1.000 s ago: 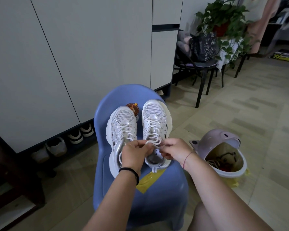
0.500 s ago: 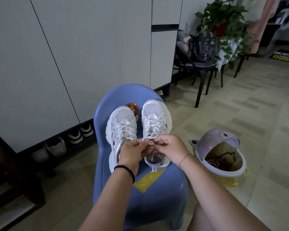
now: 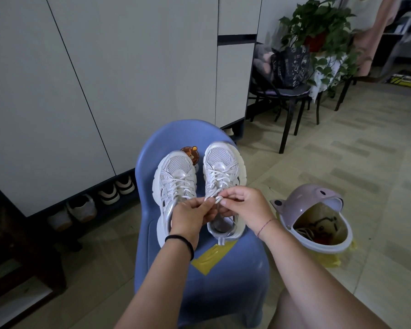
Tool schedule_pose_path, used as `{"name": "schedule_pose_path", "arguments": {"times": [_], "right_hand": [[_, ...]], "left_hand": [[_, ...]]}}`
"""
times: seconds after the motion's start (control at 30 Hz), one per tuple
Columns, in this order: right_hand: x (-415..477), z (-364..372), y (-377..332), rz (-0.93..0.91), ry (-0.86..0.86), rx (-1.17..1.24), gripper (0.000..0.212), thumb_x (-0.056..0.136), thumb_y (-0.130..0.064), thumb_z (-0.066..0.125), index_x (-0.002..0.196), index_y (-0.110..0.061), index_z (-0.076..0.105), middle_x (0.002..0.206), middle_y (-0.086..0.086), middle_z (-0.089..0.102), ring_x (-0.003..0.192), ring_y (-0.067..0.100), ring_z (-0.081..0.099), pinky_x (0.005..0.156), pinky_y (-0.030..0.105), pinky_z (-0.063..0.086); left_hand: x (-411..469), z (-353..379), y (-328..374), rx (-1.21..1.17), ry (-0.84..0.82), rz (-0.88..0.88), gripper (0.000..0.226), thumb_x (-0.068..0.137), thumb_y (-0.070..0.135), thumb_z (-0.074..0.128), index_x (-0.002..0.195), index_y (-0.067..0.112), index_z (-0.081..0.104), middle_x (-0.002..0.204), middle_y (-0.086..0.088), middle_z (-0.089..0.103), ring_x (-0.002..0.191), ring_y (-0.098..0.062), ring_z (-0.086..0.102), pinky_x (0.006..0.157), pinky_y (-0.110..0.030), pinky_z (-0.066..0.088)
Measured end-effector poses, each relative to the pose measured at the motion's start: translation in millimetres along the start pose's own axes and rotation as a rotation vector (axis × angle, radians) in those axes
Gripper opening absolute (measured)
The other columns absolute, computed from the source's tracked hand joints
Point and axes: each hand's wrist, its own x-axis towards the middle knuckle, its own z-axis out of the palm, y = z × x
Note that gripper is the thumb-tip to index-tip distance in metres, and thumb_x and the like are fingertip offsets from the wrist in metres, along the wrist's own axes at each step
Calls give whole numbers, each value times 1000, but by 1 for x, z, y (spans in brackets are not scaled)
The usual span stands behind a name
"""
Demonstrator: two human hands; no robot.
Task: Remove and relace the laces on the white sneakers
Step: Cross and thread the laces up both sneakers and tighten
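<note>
Blue chair (image 3: 223, 279), tiled floor (image 3: 342, 167), white cabinets (image 3: 128, 67); seat holds white sneakers (image 3: 176, 173) (left hand (image 3: 190, 217) and right hand (image 3: 246, 206) pinch one lace (image 3: 217, 199)).

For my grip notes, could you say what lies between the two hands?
Head view: a loop of white lace, pinched by the left hand and right hand.
</note>
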Motion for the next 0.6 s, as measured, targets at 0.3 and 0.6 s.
{"name": "schedule_pose_path", "arguments": {"times": [0.3,0.6], "right_hand": [[-1,3,-5,8,-10,103,17,86,8,62,91,-7,69,81,11,71,67,17,69,64,23,56],[-4,-10,5,232,7,-165,11,85,7,64,86,-4,66,70,7,67,47,10,64,50,21,54]], "left_hand": [[-4,0,5,-29,-6,53,15,91,4,62,77,3,67,62,-4,71,54,-7,66,58,-14,53],[7,7,-21,175,52,-22,13,88,5,68,75,2,68,53,-2,64,45,-6,58,51,-17,51]]}}
